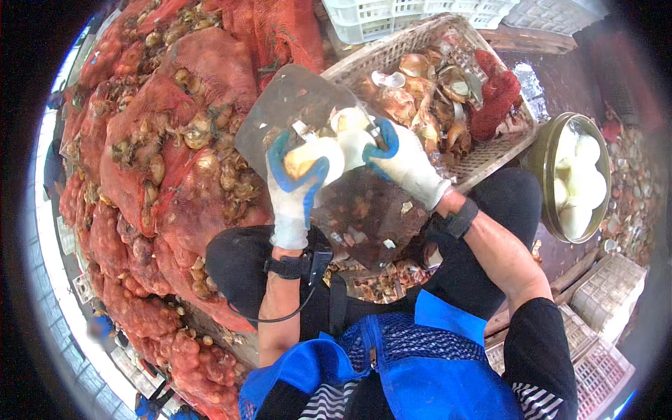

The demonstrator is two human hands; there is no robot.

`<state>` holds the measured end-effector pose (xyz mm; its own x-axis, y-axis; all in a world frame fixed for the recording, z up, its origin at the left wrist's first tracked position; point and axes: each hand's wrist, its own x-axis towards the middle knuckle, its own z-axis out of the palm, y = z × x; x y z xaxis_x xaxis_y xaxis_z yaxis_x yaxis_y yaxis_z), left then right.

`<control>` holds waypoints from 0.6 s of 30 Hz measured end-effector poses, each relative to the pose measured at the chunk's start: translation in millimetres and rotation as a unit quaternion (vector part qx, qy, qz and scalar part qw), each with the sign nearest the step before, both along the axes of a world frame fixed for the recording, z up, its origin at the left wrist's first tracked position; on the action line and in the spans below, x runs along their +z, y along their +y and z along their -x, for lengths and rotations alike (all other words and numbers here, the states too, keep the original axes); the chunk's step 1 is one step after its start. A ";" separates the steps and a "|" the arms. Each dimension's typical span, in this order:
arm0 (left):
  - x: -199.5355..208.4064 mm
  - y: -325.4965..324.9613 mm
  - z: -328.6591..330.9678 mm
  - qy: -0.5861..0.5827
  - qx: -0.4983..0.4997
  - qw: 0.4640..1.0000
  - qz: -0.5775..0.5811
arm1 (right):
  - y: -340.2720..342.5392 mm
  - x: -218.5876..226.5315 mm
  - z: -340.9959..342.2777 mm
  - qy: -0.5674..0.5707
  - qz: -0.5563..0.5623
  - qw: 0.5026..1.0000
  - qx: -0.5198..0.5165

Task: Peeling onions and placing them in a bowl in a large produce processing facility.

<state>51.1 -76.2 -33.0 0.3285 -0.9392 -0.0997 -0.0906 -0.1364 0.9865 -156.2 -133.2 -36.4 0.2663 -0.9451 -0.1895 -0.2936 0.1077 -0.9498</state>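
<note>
My left hand [292, 178], in a white glove with blue coating, is closed round a partly peeled onion [315, 159] with a yellowish side. My right hand [402, 157], gloved alike, grips a small knife [376, 131]; only a bit of its metal shows by the fingertips. Between the hands, peeled pale onions [352, 120] lie close together, and their outlines partly merge. Under them is a dark worn board [371, 210] in front of my lap, with scraps of peel on it.
Red mesh sacks of onions [182, 140] are heaped along the left. Beyond my right hand stands a crate [490, 155] of onion skins with a red net [495, 94]. A round bucket [548, 183] at the right holds several peeled onions [584, 175]. Pale crates [607, 297] stand lower right.
</note>
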 end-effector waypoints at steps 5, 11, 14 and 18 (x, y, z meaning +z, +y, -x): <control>13.2 0.1 12.5 0.189 -0.037 0.980 0.048 | -5.3 -16.9 18.8 0.073 0.056 0.995 -0.048; 15.4 0.9 19.5 0.327 -0.114 0.936 0.063 | -6.3 -19.1 44.7 0.232 0.163 0.959 -0.012; 17.5 0.9 18.9 0.316 -0.123 0.939 0.054 | -19.1 1.8 42.8 0.143 0.171 0.970 -0.094; 22.1 -1.3 25.0 0.318 -0.131 0.938 0.042 | -7.3 19.5 49.1 0.002 0.103 0.994 0.039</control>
